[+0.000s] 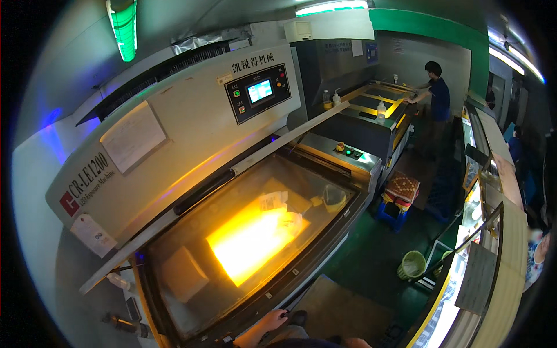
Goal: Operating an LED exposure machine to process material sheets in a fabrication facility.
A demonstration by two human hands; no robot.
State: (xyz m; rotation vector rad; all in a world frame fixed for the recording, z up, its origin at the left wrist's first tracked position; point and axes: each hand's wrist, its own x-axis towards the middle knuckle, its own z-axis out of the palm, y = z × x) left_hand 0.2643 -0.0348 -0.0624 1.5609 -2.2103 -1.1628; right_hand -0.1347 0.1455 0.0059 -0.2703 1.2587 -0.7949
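Near the lower edge, my left hand (270, 321) is closed, with its fingers bent around a thin dark object (284, 314) whose kind I cannot make out. It is just off the front edge of an exposure machine. A skin-coloured patch at the bottom edge seems to be my right hand (355, 343); its fingers are hidden. Under the machine's hazy glass bed (191, 232) a bright yellow-white rectangle glows. Pale sheets (274, 201), a beige block (184, 274) and a round clear shape (333, 198) show in or on the glass.
The machine's lit control screen (260, 91) is on its sloped hood. A long bar (290, 136) crosses behind the bed. A person (436, 98) works at a second machine (371, 110). A blue stool (394, 214), a green basket (411, 265) and a lit bench (455, 290) stand at the right.
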